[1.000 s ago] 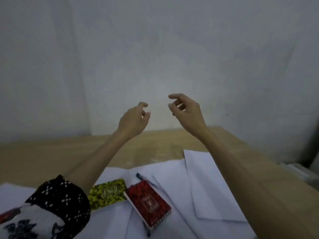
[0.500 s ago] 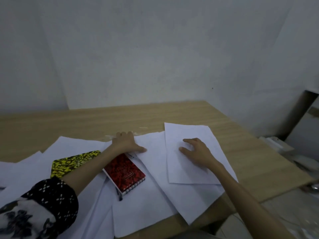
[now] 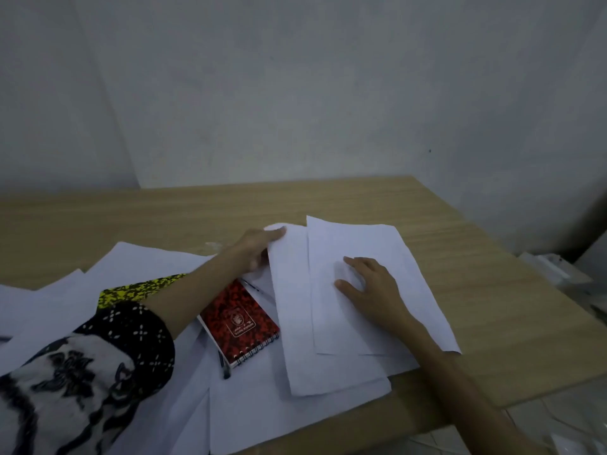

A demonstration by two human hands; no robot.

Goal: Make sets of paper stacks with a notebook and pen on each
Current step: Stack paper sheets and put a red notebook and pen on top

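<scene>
Gathering loose sheets into a first stack on the counter [image 3: 476,290].

Head view: the left hand [image 3: 254,247] has its grip pinched on the far edge of a white sheet [image 3: 295,323], lifting it toward the sheets [image 3: 368,244] that the right hand [image 3: 371,284] presses flat with fingers spread, clamped on nothing. A red notebook [image 3: 241,323] lies just left on more paper, a pen [image 3: 225,367] poking out beneath it and a second pen [image 3: 254,286] at its far corner; a yellow notebook [image 3: 138,289] sits partly behind the left forearm. Next, I judge, the edges need squaring before a notebook and pen go on top. The red cover bears an emblem and writing, too small to read.
</scene>
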